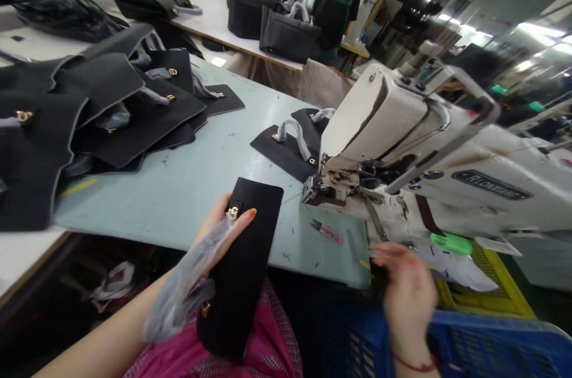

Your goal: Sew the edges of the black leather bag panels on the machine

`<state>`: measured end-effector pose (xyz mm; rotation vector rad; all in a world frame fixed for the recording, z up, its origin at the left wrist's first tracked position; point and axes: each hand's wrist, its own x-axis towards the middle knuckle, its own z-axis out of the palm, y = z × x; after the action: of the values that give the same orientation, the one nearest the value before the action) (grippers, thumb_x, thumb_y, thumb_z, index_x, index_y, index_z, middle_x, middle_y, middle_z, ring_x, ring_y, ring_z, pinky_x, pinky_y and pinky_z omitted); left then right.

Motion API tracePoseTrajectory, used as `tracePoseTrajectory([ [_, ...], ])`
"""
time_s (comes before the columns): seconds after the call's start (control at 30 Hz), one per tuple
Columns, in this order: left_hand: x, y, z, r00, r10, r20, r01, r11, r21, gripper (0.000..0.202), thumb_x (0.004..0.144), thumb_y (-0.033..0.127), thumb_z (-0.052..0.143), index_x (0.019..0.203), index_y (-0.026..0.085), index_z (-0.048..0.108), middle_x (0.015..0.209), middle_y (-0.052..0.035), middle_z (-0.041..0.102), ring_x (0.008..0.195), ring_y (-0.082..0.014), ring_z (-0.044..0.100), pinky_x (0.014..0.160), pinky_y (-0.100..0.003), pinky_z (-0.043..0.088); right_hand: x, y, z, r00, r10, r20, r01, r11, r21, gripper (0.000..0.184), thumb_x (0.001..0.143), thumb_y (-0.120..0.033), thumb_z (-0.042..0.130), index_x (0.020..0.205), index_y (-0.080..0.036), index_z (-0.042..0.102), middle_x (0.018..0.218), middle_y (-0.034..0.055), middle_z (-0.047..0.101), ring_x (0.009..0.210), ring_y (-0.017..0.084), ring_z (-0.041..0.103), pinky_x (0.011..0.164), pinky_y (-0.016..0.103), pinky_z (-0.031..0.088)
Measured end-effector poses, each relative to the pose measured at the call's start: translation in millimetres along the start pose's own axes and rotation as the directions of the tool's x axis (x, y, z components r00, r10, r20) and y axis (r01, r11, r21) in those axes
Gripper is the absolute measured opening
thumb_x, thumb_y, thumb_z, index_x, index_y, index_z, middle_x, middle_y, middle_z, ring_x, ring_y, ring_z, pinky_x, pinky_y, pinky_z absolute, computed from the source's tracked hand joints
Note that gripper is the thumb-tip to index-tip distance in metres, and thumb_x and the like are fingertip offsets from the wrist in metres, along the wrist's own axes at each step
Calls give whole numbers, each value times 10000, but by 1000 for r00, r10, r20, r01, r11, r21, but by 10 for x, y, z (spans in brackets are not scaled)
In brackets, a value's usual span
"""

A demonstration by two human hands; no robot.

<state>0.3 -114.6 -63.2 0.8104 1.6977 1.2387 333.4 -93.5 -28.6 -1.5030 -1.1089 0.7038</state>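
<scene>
My left hand (pixel 223 229) grips a black leather bag panel (pixel 245 259) with gold clasps and a plastic-wrapped handle (pixel 179 291), held over my lap at the table's front edge. My right hand (pixel 409 294) is blurred, low at the right above a blue crate (pixel 491 345); its fingers are curled near something dark that I cannot make out. A white sewing machine (pixel 429 157) stands just right of the panel.
Stacked black panels (pixel 102 110) cover the left of the pale green table (pixel 179 187). More panels with wrapped handles (pixel 290 145) lie by the machine. Pink thread snips (pixel 328 232) lie near the needle. A yellow crate (pixel 496 288) sits right. Finished bags and a person stand behind.
</scene>
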Motion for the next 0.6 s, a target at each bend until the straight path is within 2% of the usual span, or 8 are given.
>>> tracePoseTrajectory([
  [0.03, -38, -34, 50, 1000, 13, 20, -13, 1000, -10, 567, 722, 450, 772, 1211, 219, 606, 1086, -63, 717, 987, -308, 664, 819, -318, 523, -278, 34, 293, 949, 83, 304, -104, 993, 56, 418, 804, -577, 697, 1006, -215, 744, 1139, 172, 694, 979, 305, 677, 741, 418, 547],
  [0.1, -130, -86, 132, 997, 46, 63, -44, 998, -34, 680, 705, 419, 792, 1298, 202, 540, 1210, -94, 667, 1107, -328, 620, 963, -372, 480, -692, 65, 839, 764, 189, 617, -365, 915, 171, 472, 824, -561, 693, 1181, -253, 692, 1214, 130, 680, 1052, 292, 665, 820, 405, 558],
  [0.17, -222, -130, 135, 989, 86, 121, -76, 993, -85, 814, 653, 372, 838, 1364, 187, 486, 1333, -140, 594, 1236, -353, 545, 1086, -435, 398, -879, 48, 1257, 711, 208, 672, -497, 824, 271, 445, 830, -517, 711, 1185, -250, 693, 1210, 83, 688, 1091, 256, 649, 894, 365, 541],
  [0.23, -270, -179, 24, 969, 117, 217, -83, 983, -161, 905, 630, 312, 865, 1424, 206, 443, 1433, -153, 519, 1328, -354, 475, 1144, -453, 339, -884, 5, 1495, 719, 227, 657, -558, 751, 353, 345, 839, -470, 717, 1079, -223, 732, 1108, 52, 727, 1016, 222, 670, 916, 339, 528],
  [0.33, -200, -235, -280, 925, 75, 373, 52, 946, -320, 859, 725, 267, 816, 1475, 284, 397, 1486, -111, 486, 1311, -290, 516, 1107, -391, 396, -768, -44, 1569, 707, 234, 667, -611, 678, 410, 268, 847, -426, 720, 984, -198, 755, 1045, 42, 750, 956, 199, 684, 925, 325, 521],
  [0.43, 13, -211, -498, 924, 5, 382, 191, 860, -474, 612, 822, 311, 735, 1393, 269, 519, 1317, -91, 633, 1089, -225, 656, 945, -316, 508, -708, -44, 1520, 678, 230, 698, -642, 648, 410, 308, 847, -416, 722, 1047, -184, 748, 1109, 65, 739, 1003, 209, 681, 957, 341, 508],
  [0.5, 161, -135, -502, 927, 14, 374, 216, 796, -566, 451, 831, 355, 721, 1250, 204, 646, 1151, -93, 714, 954, -202, 688, 840, -276, 541, -713, -28, 1505, 668, 236, 706, -651, 645, 400, 338, 838, -432, 726, 1051, -170, 746, 1113, 81, 737, 1014, 221, 681, 968, 358, 504],
  [0.6, 270, 38, -358, 902, 16, 431, 287, 724, -628, 306, 822, 371, 723, 1019, 138, 740, 945, -97, 766, 767, -184, 700, 710, -249, 557, -728, 5, 1504, 661, 239, 711, -657, 643, 394, 365, 831, -446, 728, 1071, -170, 743, 1144, 91, 727, 1046, 237, 676, 990, 387, 496],
])
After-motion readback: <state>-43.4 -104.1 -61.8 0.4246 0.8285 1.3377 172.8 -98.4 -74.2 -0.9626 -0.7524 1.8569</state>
